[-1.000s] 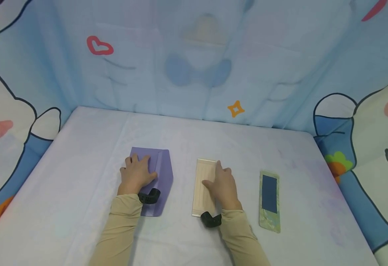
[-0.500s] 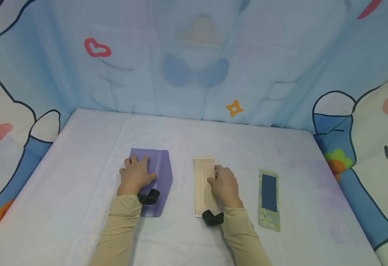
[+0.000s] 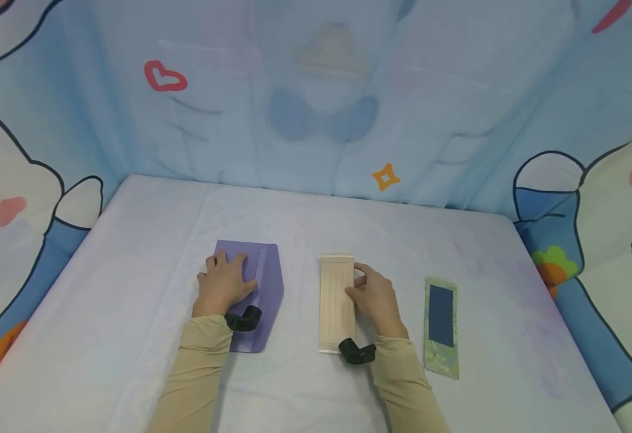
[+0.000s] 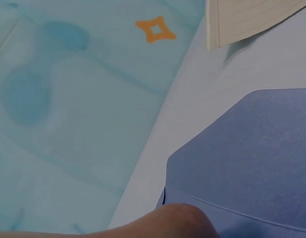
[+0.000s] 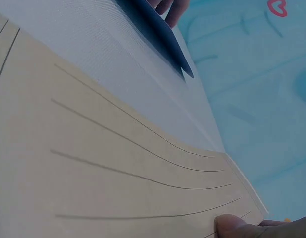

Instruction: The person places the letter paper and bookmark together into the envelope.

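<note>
The lined card [image 3: 337,307] lies between the purple envelope [image 3: 269,285] and the green strip [image 3: 441,322], slightly bowed, a shadow under one edge. My right hand [image 3: 379,300] pinches its right side, thumb on top; my left hand [image 3: 222,288] rests on the envelope, fingers spread, gripping nothing I can see. I judge this step to be lifting the card, which calls for a light pinch. Past the white table [image 3: 148,258] hangs a blue cartoon curtain [image 3: 316,159].
</note>
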Demonstrator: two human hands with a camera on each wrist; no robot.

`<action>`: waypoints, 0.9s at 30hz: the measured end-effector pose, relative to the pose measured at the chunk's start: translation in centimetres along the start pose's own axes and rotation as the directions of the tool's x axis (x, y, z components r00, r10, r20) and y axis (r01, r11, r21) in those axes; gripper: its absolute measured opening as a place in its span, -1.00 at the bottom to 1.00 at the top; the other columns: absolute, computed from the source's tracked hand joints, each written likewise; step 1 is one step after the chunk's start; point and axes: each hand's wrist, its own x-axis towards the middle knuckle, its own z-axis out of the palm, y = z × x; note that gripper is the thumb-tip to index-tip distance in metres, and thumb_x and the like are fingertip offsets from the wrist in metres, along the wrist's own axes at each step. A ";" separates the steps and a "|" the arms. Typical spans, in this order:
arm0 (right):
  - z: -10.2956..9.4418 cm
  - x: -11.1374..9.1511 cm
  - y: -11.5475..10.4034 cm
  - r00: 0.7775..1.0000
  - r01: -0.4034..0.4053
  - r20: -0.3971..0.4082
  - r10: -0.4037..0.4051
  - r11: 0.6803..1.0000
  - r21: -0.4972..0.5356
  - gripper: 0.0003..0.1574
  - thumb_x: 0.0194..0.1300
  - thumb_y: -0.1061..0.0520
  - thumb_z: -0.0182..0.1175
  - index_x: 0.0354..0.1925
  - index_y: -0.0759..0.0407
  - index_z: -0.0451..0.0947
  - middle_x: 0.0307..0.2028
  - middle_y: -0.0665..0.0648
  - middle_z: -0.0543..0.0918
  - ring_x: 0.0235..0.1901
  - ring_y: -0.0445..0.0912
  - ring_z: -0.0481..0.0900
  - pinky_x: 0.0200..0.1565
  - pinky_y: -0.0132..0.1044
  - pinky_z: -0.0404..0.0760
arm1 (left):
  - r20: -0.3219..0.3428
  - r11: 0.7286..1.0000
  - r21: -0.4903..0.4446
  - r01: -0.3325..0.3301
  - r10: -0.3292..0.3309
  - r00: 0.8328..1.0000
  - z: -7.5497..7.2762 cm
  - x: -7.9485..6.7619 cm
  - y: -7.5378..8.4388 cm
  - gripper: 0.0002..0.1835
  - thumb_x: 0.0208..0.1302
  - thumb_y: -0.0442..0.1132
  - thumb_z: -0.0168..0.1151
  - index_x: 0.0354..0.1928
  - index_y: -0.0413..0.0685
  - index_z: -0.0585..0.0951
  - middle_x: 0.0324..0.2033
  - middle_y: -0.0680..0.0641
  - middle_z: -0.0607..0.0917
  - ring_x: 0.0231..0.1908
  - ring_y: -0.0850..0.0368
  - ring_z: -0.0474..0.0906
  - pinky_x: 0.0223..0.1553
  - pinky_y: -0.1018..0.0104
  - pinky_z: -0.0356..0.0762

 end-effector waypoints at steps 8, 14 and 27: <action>-0.1 0.2 0.0 0.998 0.050 0.034 -0.052 0.998 0.050 0.07 0.14 0.24 0.32 0.48 0.09 -0.02 -0.19 0.23 0.63 -0.45 -0.11 0.58 -0.40 -0.31 0.54 | 0.008 1.000 0.009 -0.008 0.008 1.000 -0.2 0.1 0.1 -0.26 0.15 -0.01 0.18 0.38 -0.05 0.29 0.37 -0.39 0.12 0.35 -0.39 -0.01 0.13 -0.39 0.16; 0.1 0.4 -0.1 0.997 0.048 0.055 -0.053 0.995 0.083 0.10 0.13 0.26 0.32 0.48 0.10 -0.05 -0.18 0.23 0.61 -0.50 -0.17 0.57 -0.44 -0.35 0.50 | 0.004 1.000 0.011 -0.003 0.003 1.000 -0.2 0.1 0.0 -0.26 0.13 -0.02 0.18 0.37 -0.06 0.30 0.35 -0.40 0.14 0.33 -0.38 0.01 0.12 -0.39 0.17; -0.2 0.3 -0.7 0.988 -0.052 0.153 -0.013 0.912 0.408 0.08 0.20 0.27 0.26 0.49 -0.09 -0.11 -0.10 0.24 0.50 -0.37 -0.15 0.65 -0.29 -0.27 0.65 | 0.020 1.000 0.009 -0.006 0.006 1.000 -0.3 0.0 -0.1 -0.27 0.16 -0.01 0.18 0.37 -0.07 0.29 0.37 -0.41 0.11 0.35 -0.39 -0.01 0.14 -0.38 0.18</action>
